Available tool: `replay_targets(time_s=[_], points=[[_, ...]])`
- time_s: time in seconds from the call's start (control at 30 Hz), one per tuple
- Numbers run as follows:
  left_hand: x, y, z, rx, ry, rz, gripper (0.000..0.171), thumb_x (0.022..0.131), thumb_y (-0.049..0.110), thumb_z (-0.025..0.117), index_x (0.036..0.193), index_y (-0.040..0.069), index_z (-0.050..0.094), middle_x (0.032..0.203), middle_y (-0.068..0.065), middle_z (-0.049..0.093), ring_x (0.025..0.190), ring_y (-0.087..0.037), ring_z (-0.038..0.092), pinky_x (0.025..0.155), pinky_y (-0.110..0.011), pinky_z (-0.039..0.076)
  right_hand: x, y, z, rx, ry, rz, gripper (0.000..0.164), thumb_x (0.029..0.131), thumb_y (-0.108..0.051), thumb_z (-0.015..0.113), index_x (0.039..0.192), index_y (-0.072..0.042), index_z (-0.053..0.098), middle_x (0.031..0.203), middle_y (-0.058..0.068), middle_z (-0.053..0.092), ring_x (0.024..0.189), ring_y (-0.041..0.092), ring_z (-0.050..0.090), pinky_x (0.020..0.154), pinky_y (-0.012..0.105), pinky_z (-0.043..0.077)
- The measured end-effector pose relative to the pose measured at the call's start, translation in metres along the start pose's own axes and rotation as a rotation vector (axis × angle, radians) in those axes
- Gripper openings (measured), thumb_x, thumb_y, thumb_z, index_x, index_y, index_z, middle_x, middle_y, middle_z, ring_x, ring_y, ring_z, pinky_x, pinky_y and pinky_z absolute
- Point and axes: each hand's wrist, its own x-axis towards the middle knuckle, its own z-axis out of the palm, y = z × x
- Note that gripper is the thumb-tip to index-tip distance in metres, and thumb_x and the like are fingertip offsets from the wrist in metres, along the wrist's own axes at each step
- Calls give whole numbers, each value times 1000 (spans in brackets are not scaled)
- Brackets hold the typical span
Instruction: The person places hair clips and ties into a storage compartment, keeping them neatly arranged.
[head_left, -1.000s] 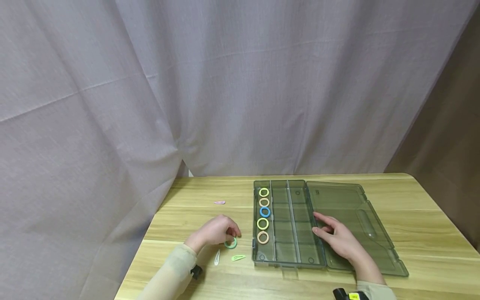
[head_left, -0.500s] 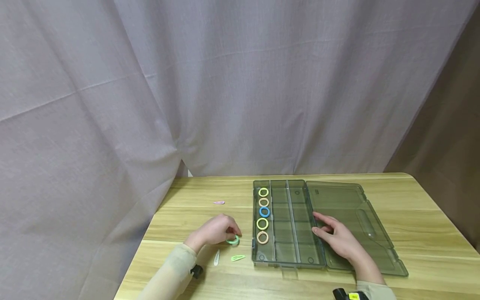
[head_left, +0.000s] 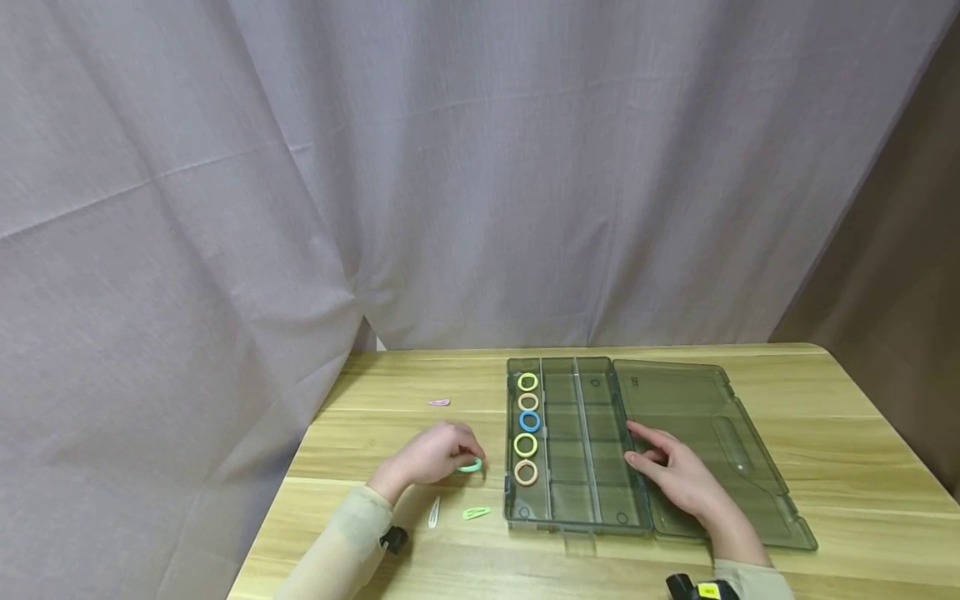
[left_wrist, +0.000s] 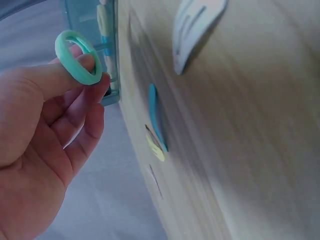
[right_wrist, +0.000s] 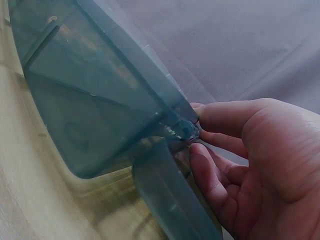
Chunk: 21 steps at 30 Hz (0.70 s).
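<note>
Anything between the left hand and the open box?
In the head view, only bare tabletop separates the left hand, pinching the mint ring, from the box.

A mint-green round soft-looking ring point(left_wrist: 73, 67), tilted, is pinched in the left hand point(head_left: 435, 454), just left of a translucent grey-green plastic divided box point(head_left: 564, 450). The box stands open, its lid point(head_left: 693, 417) spread flat to the right; the right hand point(head_left: 678, 475) touches the hinge side. Five yellow, peach and blue rings point(head_left: 529, 429) line its left column, far to near.

Beige sleeves point(head_left: 352, 529), black wrist cameras point(head_left: 393, 540)
</note>
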Motion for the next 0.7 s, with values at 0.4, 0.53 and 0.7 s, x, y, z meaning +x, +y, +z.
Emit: replay_targets(time_s=[0.4, 0.53, 0.7], points=[[8, 11, -6, -33, 67, 9, 11, 98, 8, 78, 108, 7, 83, 104, 2, 76, 97, -7, 70, 90, -23, 56, 1, 0, 0, 7, 14, -6, 69, 105, -35, 70, 161, -4, 45, 149, 22, 54, 112, 25, 62, 93, 43, 50], [11, 15, -5, -37, 92, 27, 13, 98, 7, 78, 109, 7, 83, 105, 2, 77, 98, -7, 70, 91, -23, 56, 1, 0, 1, 7, 9, 2, 69, 105, -35, 71, 161, -4, 45, 146, 21, 56, 112, 24, 62, 93, 43, 50], [15, 21, -4, -43, 121, 61, 12, 96, 8, 80, 108, 7, 83, 104, 2, 77, 95, -4, 69, 88, -22, 57, 0, -1, 0, 2, 2, -3, 69, 106, -35, 70, 161, -3, 44, 147, 24, 55, 111, 24, 62, 92, 43, 50]])
